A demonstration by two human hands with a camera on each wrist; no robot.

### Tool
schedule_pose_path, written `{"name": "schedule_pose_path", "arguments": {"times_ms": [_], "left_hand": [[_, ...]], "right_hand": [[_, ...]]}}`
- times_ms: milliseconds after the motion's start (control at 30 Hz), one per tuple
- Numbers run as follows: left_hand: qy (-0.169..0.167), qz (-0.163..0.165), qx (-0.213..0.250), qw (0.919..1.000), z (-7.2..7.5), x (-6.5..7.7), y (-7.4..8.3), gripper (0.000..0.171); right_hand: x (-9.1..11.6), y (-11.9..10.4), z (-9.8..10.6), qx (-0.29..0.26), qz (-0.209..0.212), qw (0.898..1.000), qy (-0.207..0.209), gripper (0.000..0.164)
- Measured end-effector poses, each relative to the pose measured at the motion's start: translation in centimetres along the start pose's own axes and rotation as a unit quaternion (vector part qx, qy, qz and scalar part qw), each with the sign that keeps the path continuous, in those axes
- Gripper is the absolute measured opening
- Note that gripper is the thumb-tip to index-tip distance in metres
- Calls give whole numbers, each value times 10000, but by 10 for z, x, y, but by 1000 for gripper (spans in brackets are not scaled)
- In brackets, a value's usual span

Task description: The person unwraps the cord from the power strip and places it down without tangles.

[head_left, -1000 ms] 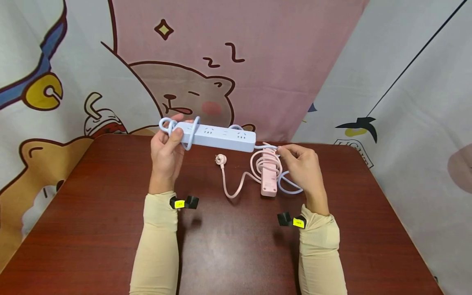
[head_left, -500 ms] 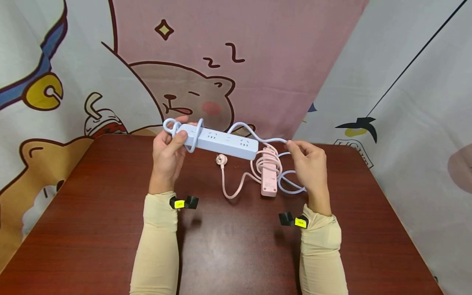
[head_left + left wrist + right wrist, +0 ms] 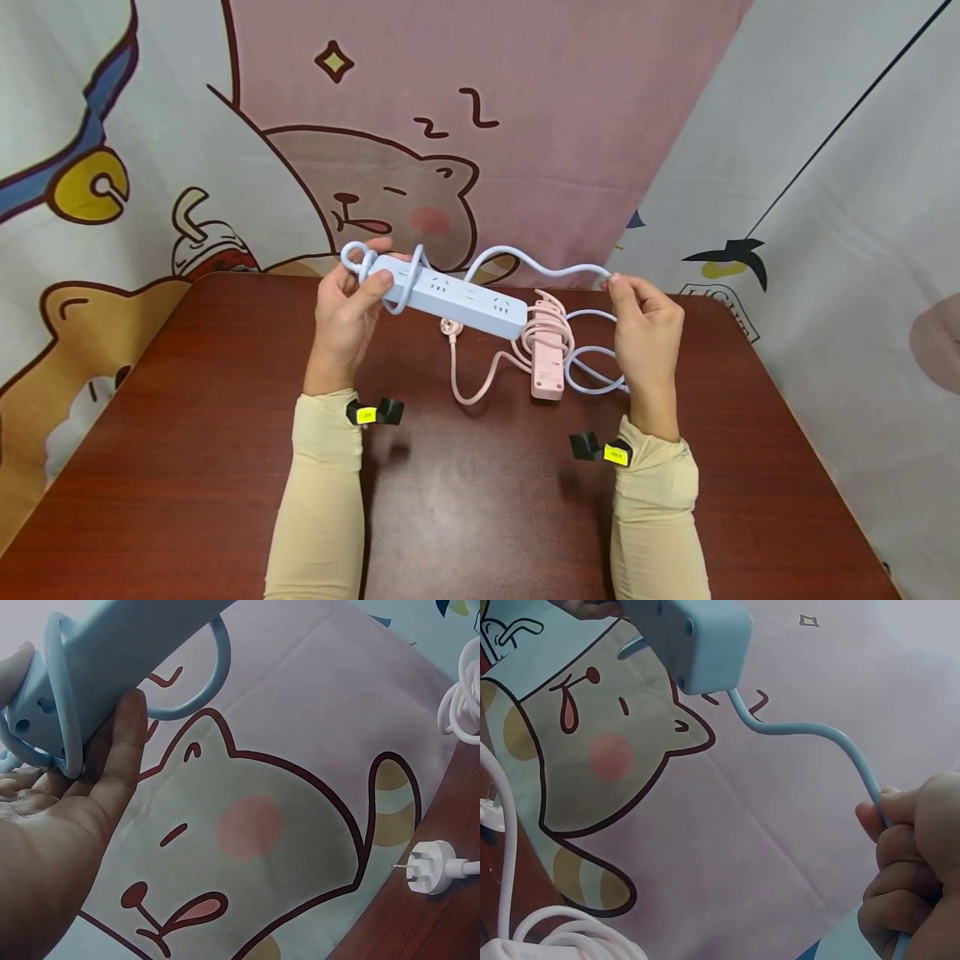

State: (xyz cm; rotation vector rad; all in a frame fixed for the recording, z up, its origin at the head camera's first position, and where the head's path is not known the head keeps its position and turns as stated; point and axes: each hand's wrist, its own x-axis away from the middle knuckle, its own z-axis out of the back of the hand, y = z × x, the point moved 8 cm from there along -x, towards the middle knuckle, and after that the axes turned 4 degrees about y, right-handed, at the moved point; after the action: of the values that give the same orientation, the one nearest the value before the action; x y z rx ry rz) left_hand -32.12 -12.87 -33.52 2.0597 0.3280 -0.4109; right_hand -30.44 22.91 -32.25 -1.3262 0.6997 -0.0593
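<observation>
A light blue power strip (image 3: pixel 457 302) is held above the table, tilted down to the right. My left hand (image 3: pixel 345 321) grips its left end, thumb on the socket face and fingers behind. Near that end the blue cord (image 3: pixel 411 279) loops around the strip. Farther along, the cord arcs out from behind the strip to my right hand (image 3: pixel 647 342), which pinches it between thumb and finger. In the right wrist view the other fingers curl around the cord (image 3: pixel 810 729). Part of the cord lies on the table beside my right hand; its plug is hidden.
A pink power strip (image 3: pixel 547 367) lies on the brown table (image 3: pixel 480 500), its cord wound around it. Its pink plug (image 3: pixel 451 327) rests to the left, partly behind the blue strip. A cartoon-print curtain (image 3: pixel 570 125) hangs behind the table.
My right hand has moved right with the cord, and a longer length now arcs between it and the strip. The strip has shifted slightly right and its right end has dipped.
</observation>
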Motion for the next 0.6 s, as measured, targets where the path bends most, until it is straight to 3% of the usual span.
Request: {"name": "schedule_pose_path", "arguments": {"times_ms": [333,600], "left_hand": [[36,119,-304,9995,3,0,-2,31],[142,89,-475,9987,6,-1,-2,32]], "right_hand": [[1,-9,7,-850,120,9961,216,18],[1,-18,6,-2106,209,9773,-73,20]]}}
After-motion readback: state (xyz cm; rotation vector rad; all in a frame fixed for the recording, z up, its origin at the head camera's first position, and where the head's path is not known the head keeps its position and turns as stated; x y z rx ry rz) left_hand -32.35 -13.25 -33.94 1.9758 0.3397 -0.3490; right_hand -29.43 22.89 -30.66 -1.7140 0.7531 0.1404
